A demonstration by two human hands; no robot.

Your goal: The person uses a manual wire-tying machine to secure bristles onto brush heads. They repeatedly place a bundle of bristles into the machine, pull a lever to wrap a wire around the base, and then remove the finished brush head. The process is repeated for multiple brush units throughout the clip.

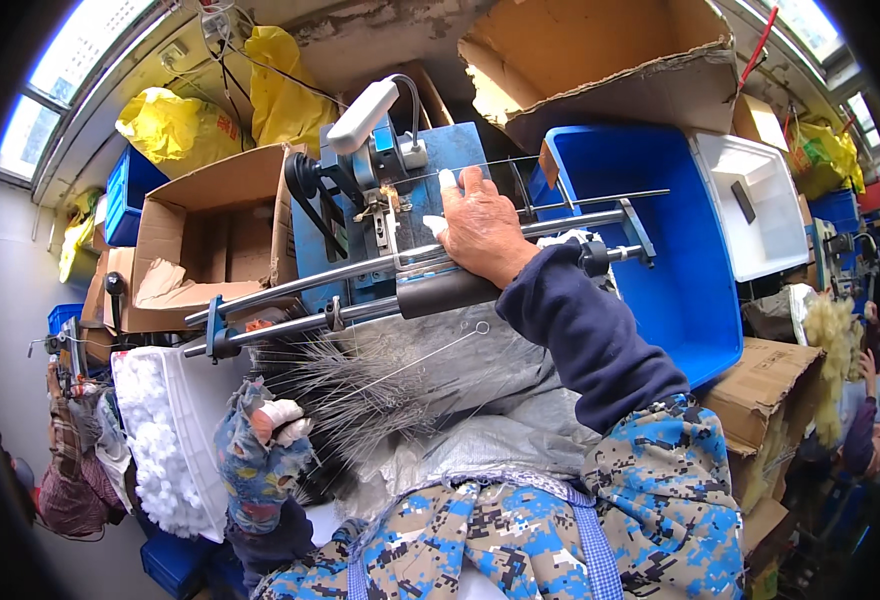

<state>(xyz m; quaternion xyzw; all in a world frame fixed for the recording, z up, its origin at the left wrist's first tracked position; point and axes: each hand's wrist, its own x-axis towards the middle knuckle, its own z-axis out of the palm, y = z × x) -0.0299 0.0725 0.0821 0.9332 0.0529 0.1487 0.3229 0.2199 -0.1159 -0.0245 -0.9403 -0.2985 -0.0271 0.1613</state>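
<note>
Cluttered workshop: right hand (480, 232) presses blue machine (360, 240); left hand (278, 420) grips wires (380, 385).

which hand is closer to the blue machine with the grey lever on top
Right. The right hand rests on the blue machine, by its rails. The left hand is lower down, at the bundle of wires.

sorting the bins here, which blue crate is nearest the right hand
The big blue crate directly right of the right hand; the other blue crates sit far off at the left.
</note>
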